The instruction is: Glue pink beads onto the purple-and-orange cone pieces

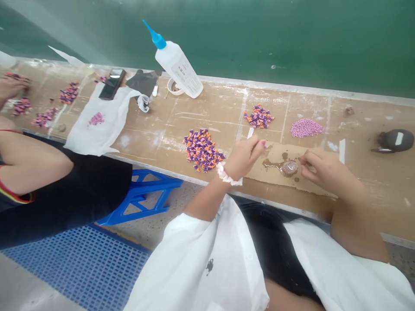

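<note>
My left hand [242, 159], with a pale scrunchie at the wrist, is closed in a pinch over the left end of a cardboard piece [279, 151]. Whatever lies between its fingertips is too small to name. On the cardboard sits a small round clear dish [289, 167], with a wet, shiny streak running left from it. Just right of the dish, my right hand [327, 169] has thumb and forefinger curled together; any item in them is hidden. A large heap of purple-and-orange pieces [202, 149] lies left of my left hand, and a smaller heap [258, 116] lies beyond it.
Pink grain-like pieces [306, 128] lie behind the cardboard. A white bottle with a blue nozzle [180, 69] leans over a tape roll [174, 87]. To the right is a black rounded object [395, 140]. Leftward are a phone [112, 84], white sheet [106, 123] and another person's hand [11, 88].
</note>
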